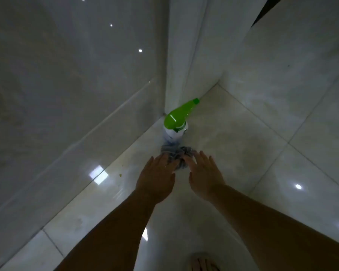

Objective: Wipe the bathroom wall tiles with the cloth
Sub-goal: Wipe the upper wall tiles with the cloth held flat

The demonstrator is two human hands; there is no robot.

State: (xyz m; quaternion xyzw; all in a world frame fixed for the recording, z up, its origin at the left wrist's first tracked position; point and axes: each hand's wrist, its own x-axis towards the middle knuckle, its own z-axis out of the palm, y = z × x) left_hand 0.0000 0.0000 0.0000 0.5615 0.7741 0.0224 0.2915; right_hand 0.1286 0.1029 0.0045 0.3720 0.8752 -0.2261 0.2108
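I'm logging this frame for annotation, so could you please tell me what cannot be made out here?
- Head view, cloth: near part covered by the left hand and right hand; whether the hands touch it is unclear.
- Head view, spray bottle: label and lower body hidden beneath its own green head.
- Head view, foot: cut off by the bottom edge, dim.

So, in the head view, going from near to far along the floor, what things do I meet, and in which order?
left hand and right hand, side by side → crumpled cloth at their fingertips → spray bottle with a green head → tiled wall corner
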